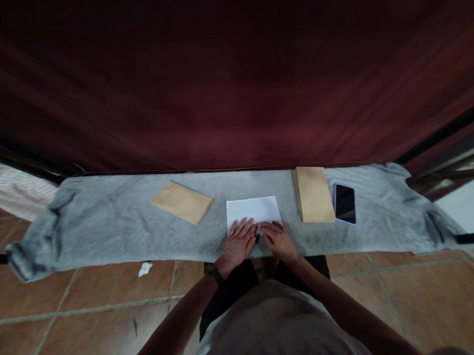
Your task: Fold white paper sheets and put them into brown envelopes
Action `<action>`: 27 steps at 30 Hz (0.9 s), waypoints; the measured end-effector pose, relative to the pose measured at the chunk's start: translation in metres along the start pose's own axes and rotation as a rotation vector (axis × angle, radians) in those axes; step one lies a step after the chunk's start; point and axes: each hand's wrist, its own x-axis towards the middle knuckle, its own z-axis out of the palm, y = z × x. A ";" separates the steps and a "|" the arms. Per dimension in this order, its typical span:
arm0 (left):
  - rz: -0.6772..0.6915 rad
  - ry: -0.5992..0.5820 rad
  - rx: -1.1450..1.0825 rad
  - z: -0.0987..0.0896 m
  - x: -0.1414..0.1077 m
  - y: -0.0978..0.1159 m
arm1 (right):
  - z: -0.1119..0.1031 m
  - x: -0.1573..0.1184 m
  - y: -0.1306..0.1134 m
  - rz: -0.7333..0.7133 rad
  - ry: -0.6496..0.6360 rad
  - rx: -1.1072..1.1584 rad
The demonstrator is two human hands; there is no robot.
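Observation:
A white sheet of paper [252, 209] lies on the grey cloth in front of me, its near edge partly hidden under my hands. My left hand [239, 244] rests flat on the paper's near left part, fingers spread. Beside it, my right hand [279, 242] lies on the near right part, fingers stretched toward the left hand with the tips at the paper's near edge. A single brown envelope [182, 202] lies askew to the left. To the right is a neat stack of brown envelopes [314, 194].
Grey cloth [109, 226] covers the long narrow surface. A phone [344, 204] with a dark screen lies right of the stack. Dark red fabric [231, 101] hangs behind the far edge. A crumpled white scrap [145, 269] is on the tiled floor [102, 289].

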 end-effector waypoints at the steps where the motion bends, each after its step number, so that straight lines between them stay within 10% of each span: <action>1: 0.018 0.003 0.005 0.000 -0.001 -0.001 | -0.001 0.007 0.003 0.039 0.033 0.016; 10: 0.117 -0.037 -0.005 0.000 -0.002 0.000 | 0.006 0.071 0.014 -0.079 -0.133 -0.102; 27: 0.134 -0.164 -0.075 -0.019 -0.004 0.007 | 0.014 0.067 0.015 0.036 -0.111 -0.249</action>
